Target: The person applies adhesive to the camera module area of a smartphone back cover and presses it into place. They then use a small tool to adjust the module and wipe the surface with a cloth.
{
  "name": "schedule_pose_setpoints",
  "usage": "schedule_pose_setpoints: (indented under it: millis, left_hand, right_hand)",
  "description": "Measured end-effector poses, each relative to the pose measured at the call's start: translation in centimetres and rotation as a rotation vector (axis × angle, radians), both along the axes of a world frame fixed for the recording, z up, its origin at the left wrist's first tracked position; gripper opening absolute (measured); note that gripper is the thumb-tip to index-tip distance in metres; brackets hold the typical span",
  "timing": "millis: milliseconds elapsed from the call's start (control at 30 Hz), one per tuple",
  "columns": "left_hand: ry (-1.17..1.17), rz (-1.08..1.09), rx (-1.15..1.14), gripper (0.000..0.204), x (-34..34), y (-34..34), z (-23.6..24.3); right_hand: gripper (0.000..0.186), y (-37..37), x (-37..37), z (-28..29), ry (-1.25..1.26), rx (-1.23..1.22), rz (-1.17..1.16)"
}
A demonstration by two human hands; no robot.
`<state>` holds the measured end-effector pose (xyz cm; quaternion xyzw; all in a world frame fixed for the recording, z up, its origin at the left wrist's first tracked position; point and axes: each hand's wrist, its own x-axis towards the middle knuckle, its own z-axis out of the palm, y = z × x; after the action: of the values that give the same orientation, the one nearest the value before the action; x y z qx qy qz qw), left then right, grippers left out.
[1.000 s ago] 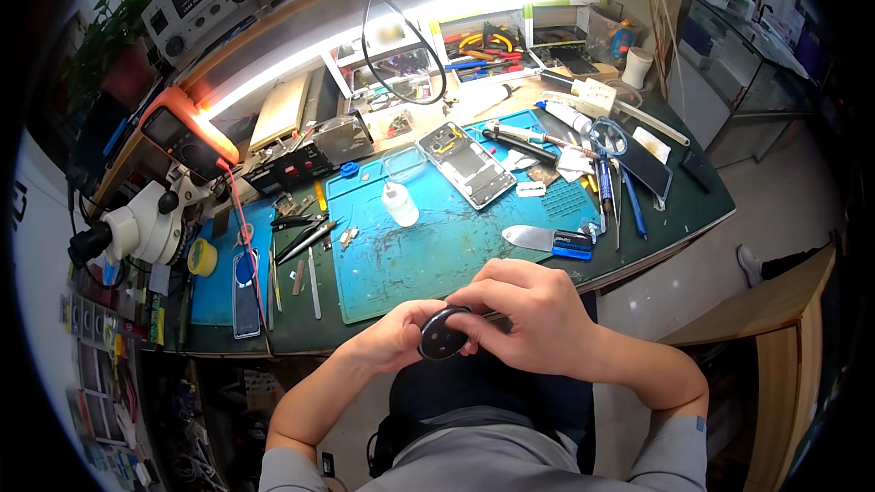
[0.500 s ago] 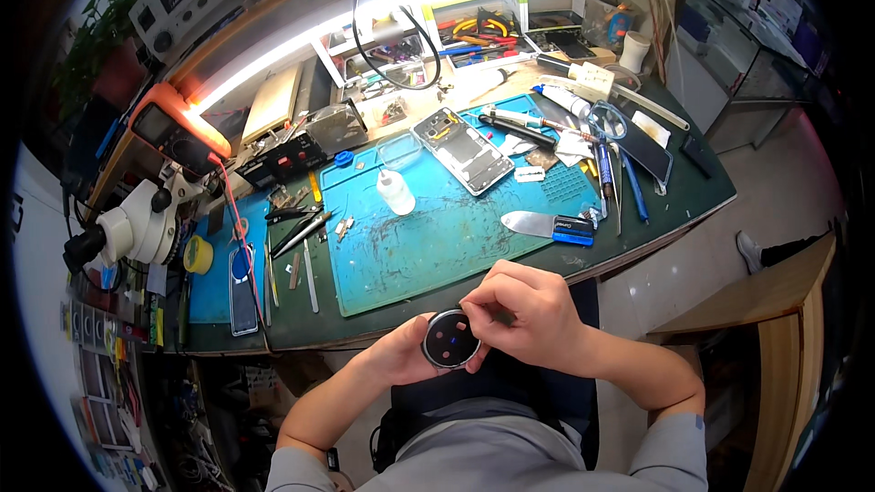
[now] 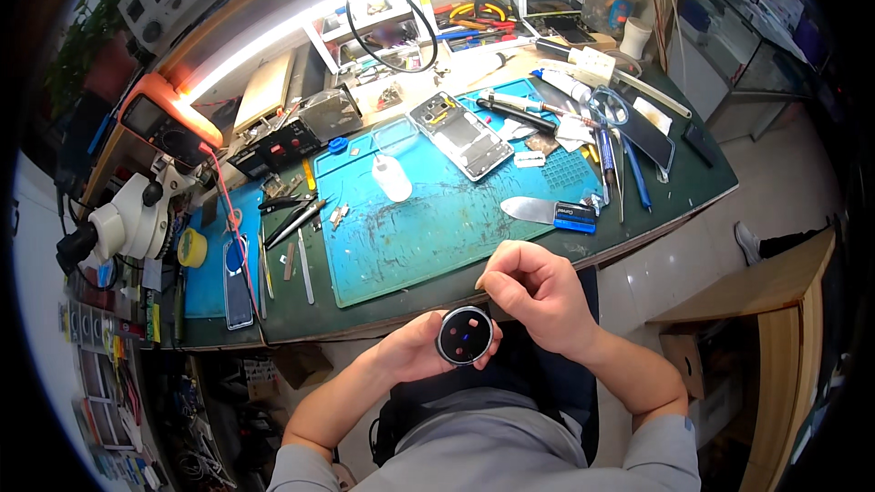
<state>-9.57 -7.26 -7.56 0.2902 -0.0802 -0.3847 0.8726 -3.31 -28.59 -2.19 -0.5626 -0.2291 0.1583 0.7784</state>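
My left hand (image 3: 410, 346) holds a round black disc (image 3: 463, 346) with a silver rim, a few pinkish spots and a small blue mark on its face. The disc is above my lap, just short of the bench's front edge, and the fingers curl round its sides. My right hand (image 3: 538, 296) hovers up and to the right of it, apart from the disc. Thumb and index finger are pinched together; whatever may be between the fingertips is too small to make out.
Ahead lies a blue work mat (image 3: 410, 237) carrying a white bottle (image 3: 391, 179), an opened phone (image 3: 462, 138) and a wide blade (image 3: 529, 210) with a blue handle. Several pens and tools crowd the right. A multimeter (image 3: 169, 123) and a microscope (image 3: 128, 219) stand at left.
My right hand has lifted off the disc's edge, moving slightly up and away with its fingertips still pinched. The left hand and disc have shifted a little to the right.
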Motion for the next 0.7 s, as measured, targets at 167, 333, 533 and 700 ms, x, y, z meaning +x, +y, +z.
schedule_pose_setpoints:
  millis: [167, 333, 533, 700]
  left_hand:
    - [0.061, 0.058, 0.022, 0.08, 0.0, -0.3, 0.1]
    - [0.007, 0.02, 0.113, 0.079, 0.0, -0.3, -0.1]
    - [-0.018, -0.037, 0.089, 0.081, 0.1, -0.2, -0.2]
    - [-0.032, -0.036, 0.112, 0.082, 0.1, -0.2, -0.2]
  right_hand:
    - [0.018, 0.4, -0.7, 1.8, 0.056, -0.011, 0.106]
    - [0.014, 0.0, -1.1, 2.5, 0.057, -0.154, 0.079]
    - [0.018, 0.0, -0.7, 1.1, 0.109, 0.003, 0.024]
    - [0.018, -0.5, -0.6, 1.7, 0.158, 0.083, 0.057]
